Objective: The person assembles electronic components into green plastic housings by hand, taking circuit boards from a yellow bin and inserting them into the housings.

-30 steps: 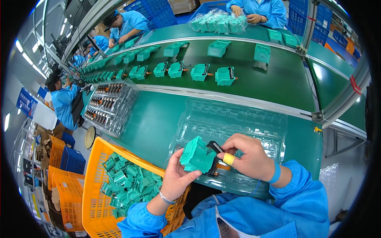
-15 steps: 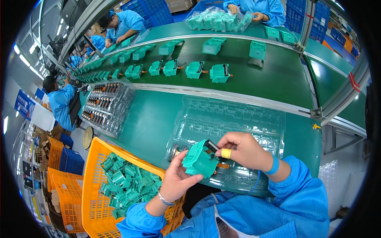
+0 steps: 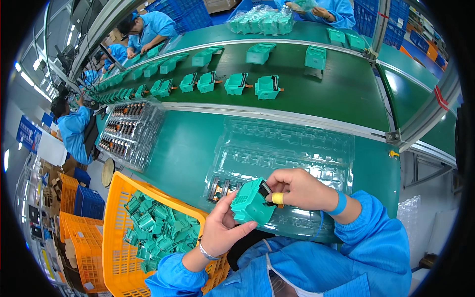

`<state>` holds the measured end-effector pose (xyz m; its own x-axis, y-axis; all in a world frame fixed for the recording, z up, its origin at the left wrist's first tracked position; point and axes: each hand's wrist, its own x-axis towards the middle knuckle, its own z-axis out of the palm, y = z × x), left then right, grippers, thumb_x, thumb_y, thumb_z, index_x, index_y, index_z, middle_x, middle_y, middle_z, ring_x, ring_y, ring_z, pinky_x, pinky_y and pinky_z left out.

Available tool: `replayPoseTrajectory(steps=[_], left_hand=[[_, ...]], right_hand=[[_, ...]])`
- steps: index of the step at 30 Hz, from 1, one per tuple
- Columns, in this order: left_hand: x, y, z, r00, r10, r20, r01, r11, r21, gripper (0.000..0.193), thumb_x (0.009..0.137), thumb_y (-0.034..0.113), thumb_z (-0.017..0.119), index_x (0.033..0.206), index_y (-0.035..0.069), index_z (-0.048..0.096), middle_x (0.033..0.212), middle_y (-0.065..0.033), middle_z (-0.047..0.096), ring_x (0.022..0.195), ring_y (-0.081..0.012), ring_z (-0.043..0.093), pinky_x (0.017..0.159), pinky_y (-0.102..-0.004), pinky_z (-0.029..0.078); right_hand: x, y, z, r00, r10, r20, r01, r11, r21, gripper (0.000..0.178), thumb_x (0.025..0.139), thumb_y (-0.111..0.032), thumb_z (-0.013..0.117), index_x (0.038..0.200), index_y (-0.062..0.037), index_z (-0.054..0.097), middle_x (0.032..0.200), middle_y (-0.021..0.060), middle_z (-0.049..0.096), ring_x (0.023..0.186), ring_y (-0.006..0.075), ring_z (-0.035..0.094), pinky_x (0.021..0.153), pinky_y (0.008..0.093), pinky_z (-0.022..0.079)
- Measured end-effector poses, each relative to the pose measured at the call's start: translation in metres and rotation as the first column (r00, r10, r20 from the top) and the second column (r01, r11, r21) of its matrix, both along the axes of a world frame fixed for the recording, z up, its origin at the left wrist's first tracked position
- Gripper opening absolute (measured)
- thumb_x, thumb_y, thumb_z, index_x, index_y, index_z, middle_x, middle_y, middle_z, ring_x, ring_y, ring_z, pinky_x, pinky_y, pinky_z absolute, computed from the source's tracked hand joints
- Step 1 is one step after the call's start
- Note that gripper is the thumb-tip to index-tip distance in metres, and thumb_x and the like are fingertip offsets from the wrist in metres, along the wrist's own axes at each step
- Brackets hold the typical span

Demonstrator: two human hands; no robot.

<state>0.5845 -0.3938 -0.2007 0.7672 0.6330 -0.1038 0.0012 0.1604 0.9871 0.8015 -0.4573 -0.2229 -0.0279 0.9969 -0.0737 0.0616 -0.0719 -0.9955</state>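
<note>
A green plastic housing (image 3: 251, 207) is held tilted over the near edge of the table. My left hand (image 3: 217, 232) grips it from the left, thumb along its lower side. My right hand (image 3: 302, 190), with yellow tape on one finger and a blue wristband, pinches a black strip-shaped part (image 3: 266, 190) against the housing's upper right side. How deep that part sits is hidden by my fingers. Under both hands lies a clear plastic tray (image 3: 292, 151). A few black and copper-coloured parts (image 3: 221, 189) rest in its left end, partly behind the housing.
An orange basket (image 3: 115, 232) full of green housings (image 3: 161, 225) stands at my left. Stacked clear trays of parts (image 3: 123, 131) sit at the table's left end. Beyond a metal rail, a green belt (image 3: 346, 89) carries rows of housings (image 3: 267, 87). Co-workers (image 3: 153, 29) work across it.
My hands have tipped the housing slightly, and the black part's orange tab shows less below my right fingers. More tray parts show. Across the belt, a co-worker has lifted a green piece.
</note>
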Motion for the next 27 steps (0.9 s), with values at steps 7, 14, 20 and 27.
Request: replayPoseTrajectory(steps=[7,14,20,27], left_hand=[[0.003,-0.003,0.002,0.999,-0.017,0.028,0.019,0.998,-0.06,0.069,0.074,-0.009,0.068,0.133,-0.003,0.032,0.127,-0.0113,0.043,0.118,-0.0211,0.044,0.095,-0.0363,0.044],[0.003,0.003,-0.004,0.973,-0.063,0.224,0.043,0.995,0.091,0.073,0.072,-0.002,0.072,0.133,-0.002,0.031,0.129,-0.0139,0.042,0.122,-0.0238,0.041,0.103,-0.042,0.035],[0.001,0.008,-0.005,0.951,0.03,0.308,-0.075,0.988,0.135,0.048,0.088,0.021,0.059,0.124,-0.001,0.037,0.123,-0.0176,0.045,0.117,-0.0292,0.045,0.101,-0.0466,0.037],[-0.02,0.011,0.004,0.925,0.245,0.291,-0.314,0.924,0.22,0.033,0.091,0.018,0.053,0.117,0.0,0.044,0.114,-0.0151,0.052,0.106,-0.0271,0.053,0.089,-0.044,0.047]], right_hand=[[0.004,-0.003,0.002,1.0,0.012,-0.005,-0.011,0.999,0.043,0.017,0.077,-0.008,0.068,0.088,0.0009,0.057,0.071,0.0067,0.061,0.063,0.0117,0.058,0.054,0.0265,0.046],[0.008,-0.008,0.005,0.875,-0.349,0.337,-0.03,0.655,0.755,0.02,0.07,-0.005,0.068,0.088,-0.0024,0.06,0.082,0.0078,0.061,0.072,0.0195,0.059,0.061,0.0316,0.049],[0.032,-0.018,0.03,0.616,-0.628,0.476,-0.383,0.289,0.877,0.017,0.069,-0.009,0.065,0.085,-0.0033,0.061,0.084,0.0088,0.059,0.078,0.0232,0.059,0.062,0.0339,0.05],[0.08,0.004,0.025,0.49,-0.679,0.546,-0.37,0.405,0.836,0.018,0.065,-0.005,0.061,0.083,-0.0035,0.059,0.08,0.0093,0.059,0.074,0.0259,0.058,0.062,0.0355,0.049]])
